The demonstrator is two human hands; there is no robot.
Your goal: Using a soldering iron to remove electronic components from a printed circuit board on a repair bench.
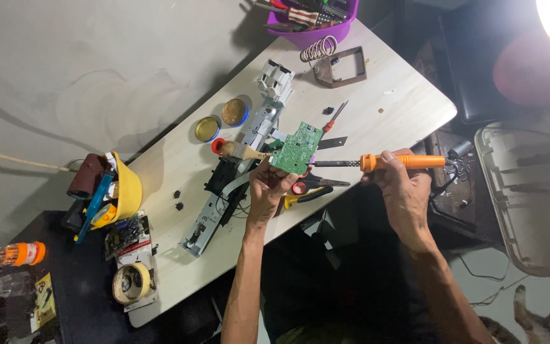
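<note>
The left hand (266,188) is closed on the lower edge of a green circuit board (297,148), holding it raised and tilted above the pale wooden table (402,95). The right hand (403,181) is wrapped around the orange handle of a soldering iron (377,162), which lies almost level; its dark metal tip points toward 9 o'clock and ends just at the board's lower right corner (whether it actually touches the board cannot be told).

Just under the board, at 6 o'clock from it, lie scissors (310,186) with red and yellow handles. At 9 o'clock from the board a paintbrush (240,150) with a wooden handle rests across a long grey mechanical assembly (237,172), which runs from about 12 o'clock near a white plastic block (275,79) down toward 7 o'clock at the table's near edge. At 1 o'clock from the board lies a small red-handled screwdriver (335,117).

Further out, at 10 o'clock, sit two round tins (221,120), open and yellowish inside. At 12 o'clock a soldering iron stand (335,62) with a coiled spring stands before a purple tub (313,25) of tools. Far out at 8 o'clock a yellow container (122,188) holds assorted tools, and a roll of tape (130,283) lies below it.
</note>
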